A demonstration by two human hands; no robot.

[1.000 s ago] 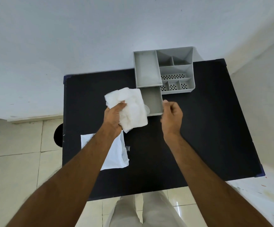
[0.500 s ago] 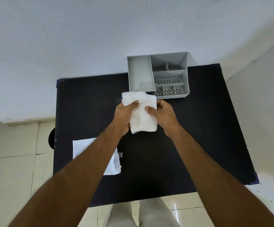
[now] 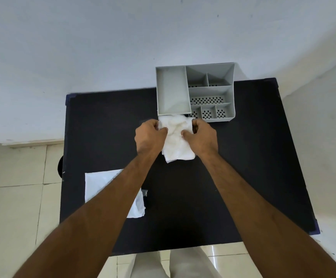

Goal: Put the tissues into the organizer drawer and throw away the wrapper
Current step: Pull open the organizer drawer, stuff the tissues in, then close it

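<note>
A stack of white tissues (image 3: 176, 141) lies over the pulled-out drawer in front of the grey organizer (image 3: 211, 93), hiding the drawer almost fully. My left hand (image 3: 150, 138) grips the tissues' left side, and my right hand (image 3: 202, 138) grips their right side, fingers pressing into the top. The tissues' near end sticks out toward me past both hands. The white plastic wrapper (image 3: 101, 182) lies flat at the table's near left, partly hidden under my left forearm.
The black table (image 3: 253, 157) stands against a pale wall, with the organizer at its far edge. Tiled floor shows to the left and near side. A dark round object (image 3: 60, 166) sits on the floor by the table's left edge.
My left hand carried the tissues from the left over to the drawer. My right hand left the drawer front and took hold of the tissues. Both hands have moved them closer to the organizer.
</note>
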